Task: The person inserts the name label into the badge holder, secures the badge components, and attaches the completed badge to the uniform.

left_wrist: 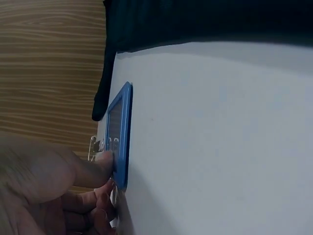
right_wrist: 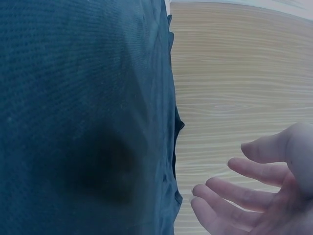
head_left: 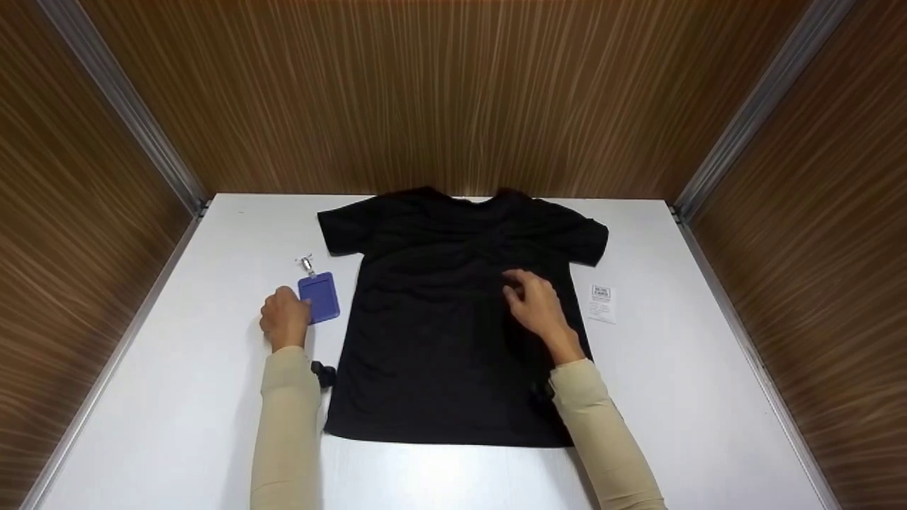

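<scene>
A blue badge holder (head_left: pixel 319 297) with a metal clip (head_left: pixel 307 265) lies left of a black T-shirt (head_left: pixel 425 340). My left hand (head_left: pixel 285 317) is at its left edge; in the left wrist view the thumb (left_wrist: pixel 100 166) rests on the badge holder (left_wrist: pixel 123 147) and the other fingers curl at its edge. That hand pinches the holder there. Over the T-shirt's right half hovers my right hand (head_left: pixel 536 303), fingers loosely bent and holding nothing. The right wrist view shows this hand (right_wrist: pixel 259 196) with fingers spread, apart from the cloth (right_wrist: pixel 73 98).
A small white printed card (head_left: pixel 601 304) lies just right of the T-shirt. The white table (head_left: pixel 680 411) is bounded by wood-grain panels (head_left: pixel 453 99) at the back and both sides. Metal rails (head_left: pixel 127 99) run up the corners.
</scene>
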`<action>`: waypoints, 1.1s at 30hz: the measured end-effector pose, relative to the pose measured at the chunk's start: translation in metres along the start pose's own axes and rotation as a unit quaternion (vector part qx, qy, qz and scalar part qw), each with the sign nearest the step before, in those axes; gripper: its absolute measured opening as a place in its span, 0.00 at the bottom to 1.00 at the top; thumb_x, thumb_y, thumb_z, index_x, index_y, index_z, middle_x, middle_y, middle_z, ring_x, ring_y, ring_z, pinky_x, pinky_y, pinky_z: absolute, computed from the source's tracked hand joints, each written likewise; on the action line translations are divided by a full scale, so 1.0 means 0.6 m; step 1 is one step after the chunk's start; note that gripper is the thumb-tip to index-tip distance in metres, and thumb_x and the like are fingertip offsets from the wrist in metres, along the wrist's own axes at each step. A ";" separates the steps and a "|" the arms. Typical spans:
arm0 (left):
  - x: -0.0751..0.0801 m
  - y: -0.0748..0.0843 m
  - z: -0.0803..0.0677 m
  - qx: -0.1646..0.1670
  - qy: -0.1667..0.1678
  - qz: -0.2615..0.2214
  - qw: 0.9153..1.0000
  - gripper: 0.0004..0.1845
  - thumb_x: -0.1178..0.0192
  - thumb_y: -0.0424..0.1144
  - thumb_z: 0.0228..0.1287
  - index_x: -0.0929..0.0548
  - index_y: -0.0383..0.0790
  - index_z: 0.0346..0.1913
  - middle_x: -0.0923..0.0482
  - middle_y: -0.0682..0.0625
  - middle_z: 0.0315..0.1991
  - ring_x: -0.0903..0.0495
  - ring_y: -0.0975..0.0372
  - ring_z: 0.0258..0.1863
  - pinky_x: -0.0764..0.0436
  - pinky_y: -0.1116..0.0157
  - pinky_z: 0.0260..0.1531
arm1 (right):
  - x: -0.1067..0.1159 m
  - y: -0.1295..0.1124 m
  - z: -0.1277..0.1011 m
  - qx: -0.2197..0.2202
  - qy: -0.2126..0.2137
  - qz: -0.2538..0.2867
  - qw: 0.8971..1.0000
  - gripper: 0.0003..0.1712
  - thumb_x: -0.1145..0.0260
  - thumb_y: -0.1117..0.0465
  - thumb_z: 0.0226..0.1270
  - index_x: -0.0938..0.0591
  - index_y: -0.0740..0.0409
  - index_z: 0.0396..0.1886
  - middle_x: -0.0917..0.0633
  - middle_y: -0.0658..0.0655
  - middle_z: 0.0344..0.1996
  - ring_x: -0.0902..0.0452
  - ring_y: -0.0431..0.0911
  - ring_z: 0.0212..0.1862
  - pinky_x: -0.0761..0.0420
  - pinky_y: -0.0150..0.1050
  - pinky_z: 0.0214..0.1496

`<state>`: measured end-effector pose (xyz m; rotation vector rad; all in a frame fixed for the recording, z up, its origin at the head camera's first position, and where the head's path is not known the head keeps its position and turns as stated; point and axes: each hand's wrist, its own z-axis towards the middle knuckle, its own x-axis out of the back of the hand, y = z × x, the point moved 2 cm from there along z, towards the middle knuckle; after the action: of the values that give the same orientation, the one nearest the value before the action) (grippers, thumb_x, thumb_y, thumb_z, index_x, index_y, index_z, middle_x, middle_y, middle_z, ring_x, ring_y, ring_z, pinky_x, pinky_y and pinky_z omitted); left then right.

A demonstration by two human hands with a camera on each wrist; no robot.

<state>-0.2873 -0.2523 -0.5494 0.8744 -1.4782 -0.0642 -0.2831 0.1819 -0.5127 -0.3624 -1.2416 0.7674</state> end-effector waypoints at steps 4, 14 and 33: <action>0.003 -0.003 0.003 0.008 -0.016 -0.020 1.000 0.20 0.43 0.39 0.74 0.21 0.22 0.55 0.22 0.23 0.58 0.22 0.31 0.60 0.22 0.37 0.57 | 0.001 0.001 -0.001 -0.003 0.000 -0.003 1.000 0.16 0.34 0.65 0.71 0.15 0.64 0.56 0.11 0.66 0.47 0.12 0.57 0.43 0.15 0.55 0.48; 0.014 0.001 0.006 -0.008 -0.005 -0.114 0.993 0.18 0.54 0.33 0.66 0.18 0.22 0.43 0.19 0.24 0.52 0.20 0.37 0.51 0.22 0.41 0.55 | 0.003 0.004 -0.002 -0.020 -0.013 -0.004 1.000 0.17 0.35 0.64 0.72 0.16 0.64 0.57 0.12 0.67 0.52 0.11 0.57 0.46 0.15 0.56 0.52; 0.050 0.040 -0.013 -0.058 0.025 -0.184 0.981 0.14 0.40 0.34 0.69 0.12 0.28 0.50 0.12 0.33 0.48 0.13 0.52 0.41 0.20 0.67 0.39 | 0.010 0.011 -0.003 -0.020 -0.002 0.009 1.000 0.16 0.35 0.65 0.72 0.16 0.64 0.57 0.13 0.67 0.54 0.12 0.58 0.47 0.15 0.55 0.53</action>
<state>-0.2871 -0.2479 -0.5105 1.0367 -1.2378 -0.3974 -0.2831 0.1907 -0.5131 -0.4057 -1.2603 0.7600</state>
